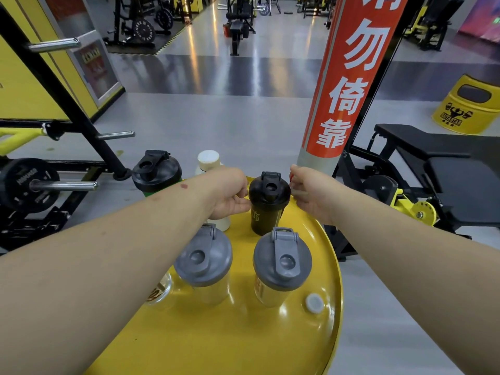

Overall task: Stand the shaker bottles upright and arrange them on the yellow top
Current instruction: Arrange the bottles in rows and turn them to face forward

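Note:
A black shaker bottle [266, 212] stands upright at the far side of the round yellow top [235, 334]. My left hand [230, 196] presses curled fingers on its left side, and my right hand [311, 194] touches the lid from the right. Two clear shakers with grey lids [203, 262] [281, 262] stand upright nearer me. A green shaker with a black lid [156, 171] and a white bottle [208, 159] stand at the far left, the white one partly hidden by my left hand. Another clear bottle [162, 290] shows under my left forearm.
A small grey plug [314, 303] sits in the yellow top near its right rim. A red and grey pillar [343, 90] rises just behind the top. A black bench [433, 163] stands to the right, a weight rack with plates [29, 185] to the left.

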Motion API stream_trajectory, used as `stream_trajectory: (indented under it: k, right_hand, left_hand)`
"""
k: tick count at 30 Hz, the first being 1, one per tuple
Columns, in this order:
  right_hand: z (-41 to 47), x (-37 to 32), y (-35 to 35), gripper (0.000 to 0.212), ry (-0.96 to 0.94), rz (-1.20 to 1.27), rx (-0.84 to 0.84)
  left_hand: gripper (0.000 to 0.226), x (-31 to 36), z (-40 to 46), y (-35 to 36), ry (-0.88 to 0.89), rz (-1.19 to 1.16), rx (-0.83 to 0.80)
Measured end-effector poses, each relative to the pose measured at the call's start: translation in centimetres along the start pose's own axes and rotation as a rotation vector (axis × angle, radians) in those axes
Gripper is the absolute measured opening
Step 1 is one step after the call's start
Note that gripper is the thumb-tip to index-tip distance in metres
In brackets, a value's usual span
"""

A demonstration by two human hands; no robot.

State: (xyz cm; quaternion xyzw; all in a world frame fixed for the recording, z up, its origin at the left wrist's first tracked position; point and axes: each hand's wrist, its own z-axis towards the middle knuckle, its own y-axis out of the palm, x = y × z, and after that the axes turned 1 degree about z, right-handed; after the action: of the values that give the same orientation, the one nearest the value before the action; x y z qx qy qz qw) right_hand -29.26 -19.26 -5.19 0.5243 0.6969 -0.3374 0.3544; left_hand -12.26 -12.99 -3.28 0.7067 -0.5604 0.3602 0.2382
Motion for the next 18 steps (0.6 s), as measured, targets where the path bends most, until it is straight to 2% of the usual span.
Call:
stream_trajectory:
  k: [2,5,8,13,15,18]
  right_hand:
    - [-1.6,-1.0,0.4,0.048,-0.154,-0.16,0.079]
    - [-2.7,-2.3,1.4,0.044,-0.396,-0.272,0.075]
    - [-3.3,-3.4,3.6,0.044,-0.522,-0.323,0.025]
    - [-2.5,-4.2,7.8,0.047,-0.485,-0.357,-0.114]
    - [-1.7,-3.9,9.1,0.05,-0.44,-0.383,-0.179]
    - [-1.4,-3.7,10.4,0.065,-0.447,-0.557,-0.241]
  left_hand:
    - [0.051,0.1,-0.4,-0.5,0.074,0.013,0.02]
    - [0.032,0.7,-1.1,-1.8,0.261,-0.022,0.109]
    - [0.03,1.4,-1.4,-4.4,0.396,-0.117,0.263]
    - [0.031,1.6,-1.6,-8.4,0.427,-0.113,0.455]
    - [0.031,1.4,-1.8,-9.2,0.406,-0.084,0.429]
    - [0.041,1.0,-2.2,-9.4,0.371,0.103,0.321]
